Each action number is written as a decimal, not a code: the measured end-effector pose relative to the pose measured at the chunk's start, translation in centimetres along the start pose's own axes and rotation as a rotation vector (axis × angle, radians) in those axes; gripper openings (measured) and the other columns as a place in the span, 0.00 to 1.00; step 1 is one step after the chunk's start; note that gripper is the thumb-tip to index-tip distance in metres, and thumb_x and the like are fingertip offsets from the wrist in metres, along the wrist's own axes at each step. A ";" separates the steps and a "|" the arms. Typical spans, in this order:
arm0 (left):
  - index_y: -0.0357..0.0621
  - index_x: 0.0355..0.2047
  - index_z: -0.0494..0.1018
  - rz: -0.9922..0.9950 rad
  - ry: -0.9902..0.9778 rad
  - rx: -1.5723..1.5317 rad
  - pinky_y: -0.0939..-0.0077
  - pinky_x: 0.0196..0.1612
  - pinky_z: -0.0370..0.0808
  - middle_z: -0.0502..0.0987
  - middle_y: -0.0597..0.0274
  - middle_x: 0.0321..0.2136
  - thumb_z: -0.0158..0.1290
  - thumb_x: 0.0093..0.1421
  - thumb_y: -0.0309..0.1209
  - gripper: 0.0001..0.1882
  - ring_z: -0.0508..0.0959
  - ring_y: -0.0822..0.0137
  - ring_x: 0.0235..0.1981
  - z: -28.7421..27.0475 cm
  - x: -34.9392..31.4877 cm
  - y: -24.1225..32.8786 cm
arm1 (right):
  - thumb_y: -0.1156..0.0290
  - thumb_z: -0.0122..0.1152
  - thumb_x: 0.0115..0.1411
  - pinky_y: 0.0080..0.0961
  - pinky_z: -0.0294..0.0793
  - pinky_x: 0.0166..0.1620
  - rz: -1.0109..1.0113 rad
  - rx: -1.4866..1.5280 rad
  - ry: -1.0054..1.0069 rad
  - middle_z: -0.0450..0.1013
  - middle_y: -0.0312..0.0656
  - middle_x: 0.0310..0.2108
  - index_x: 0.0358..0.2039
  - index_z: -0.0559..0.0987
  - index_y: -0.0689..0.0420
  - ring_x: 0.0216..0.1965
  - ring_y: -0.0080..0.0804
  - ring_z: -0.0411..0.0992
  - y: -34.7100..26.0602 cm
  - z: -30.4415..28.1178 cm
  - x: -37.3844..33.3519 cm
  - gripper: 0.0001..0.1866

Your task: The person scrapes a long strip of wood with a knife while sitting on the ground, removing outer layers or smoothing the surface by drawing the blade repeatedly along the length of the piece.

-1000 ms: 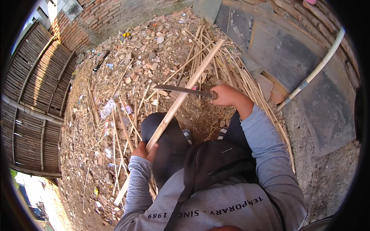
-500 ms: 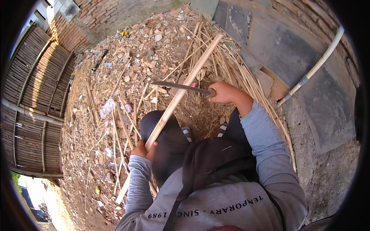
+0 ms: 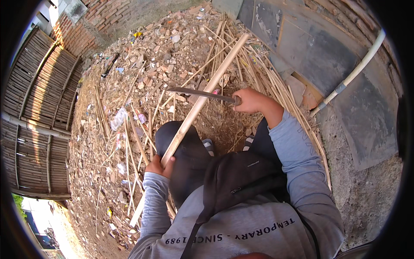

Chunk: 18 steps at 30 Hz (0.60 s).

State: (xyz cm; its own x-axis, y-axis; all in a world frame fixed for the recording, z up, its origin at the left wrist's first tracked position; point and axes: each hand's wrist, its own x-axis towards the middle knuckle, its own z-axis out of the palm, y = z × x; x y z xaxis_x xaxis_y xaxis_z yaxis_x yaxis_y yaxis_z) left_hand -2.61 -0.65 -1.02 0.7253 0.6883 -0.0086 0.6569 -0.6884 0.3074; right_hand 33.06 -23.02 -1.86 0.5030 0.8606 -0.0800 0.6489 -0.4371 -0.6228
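Note:
My left hand [image 3: 160, 166] is closed around the lower part of a long split bamboo strip [image 3: 185, 125], beside my left knee. The strip slants up and away to the right, its far end above the rubble. My right hand [image 3: 251, 102] grips the short handle of a machete [image 3: 202, 93]. Its dark, slightly curved blade points left and lies across the strip about midway along, seeming to touch it. Part of the handle is hidden in my fist.
Loose bamboo strips [image 3: 276, 82] lie in a pile at the right, with more thin strips [image 3: 137, 151] at the left. Stone and brick rubble [image 3: 159, 64] covers the ground. A bamboo fence [image 3: 36, 86] stands left; dark panels [image 3: 319, 47] and a pale pipe [image 3: 362, 64] line the right wall.
The bamboo strip's far end has risen slightly, and the blade has shifted a little up and left along with my right hand. My left hand keeps its hold.

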 end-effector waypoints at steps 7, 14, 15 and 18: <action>0.37 0.26 0.68 0.013 0.019 -0.018 0.54 0.28 0.74 0.75 0.41 0.18 0.57 0.55 0.57 0.30 0.78 0.40 0.23 0.1 -0.1 0.1 | 0.62 0.69 0.48 0.36 0.71 0.34 0.018 0.013 -0.003 0.75 0.48 0.25 0.35 0.80 0.59 0.29 0.41 0.74 0.2 0.2 0.0 0.16; 0.37 0.26 0.68 0.018 0.020 -0.017 0.54 0.28 0.74 0.75 0.41 0.18 0.57 0.55 0.57 0.30 0.78 0.40 0.23 0.3 0.0 -0.2 | 0.62 0.69 0.46 0.39 0.73 0.36 0.031 0.031 -0.017 0.76 0.49 0.27 0.33 0.80 0.59 0.32 0.47 0.75 0.2 0.2 0.1 0.16; 0.37 0.26 0.68 0.016 0.018 -0.015 0.54 0.28 0.74 0.75 0.41 0.18 0.57 0.55 0.57 0.30 0.78 0.40 0.23 0.3 0.0 -0.1 | 0.62 0.69 0.46 0.39 0.73 0.36 0.032 0.030 -0.021 0.76 0.49 0.27 0.33 0.80 0.59 0.32 0.47 0.75 0.2 0.1 0.1 0.16; 0.37 0.26 0.68 0.034 0.038 -0.012 0.54 0.28 0.74 0.75 0.41 0.18 0.58 0.55 0.56 0.30 0.78 0.40 0.23 0.6 0.1 -0.4 | 0.62 0.69 0.46 0.39 0.72 0.37 0.014 0.019 0.003 0.76 0.49 0.27 0.33 0.80 0.59 0.32 0.47 0.75 0.5 0.3 0.2 0.17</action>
State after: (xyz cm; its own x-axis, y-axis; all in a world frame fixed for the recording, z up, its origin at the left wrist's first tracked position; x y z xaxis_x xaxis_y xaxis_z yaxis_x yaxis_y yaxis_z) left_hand -2.65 -0.44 -1.67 0.7386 0.6731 0.0377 0.6295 -0.7087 0.3187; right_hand 33.26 -22.95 -2.42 0.5136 0.8536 -0.0870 0.6304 -0.4442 -0.6366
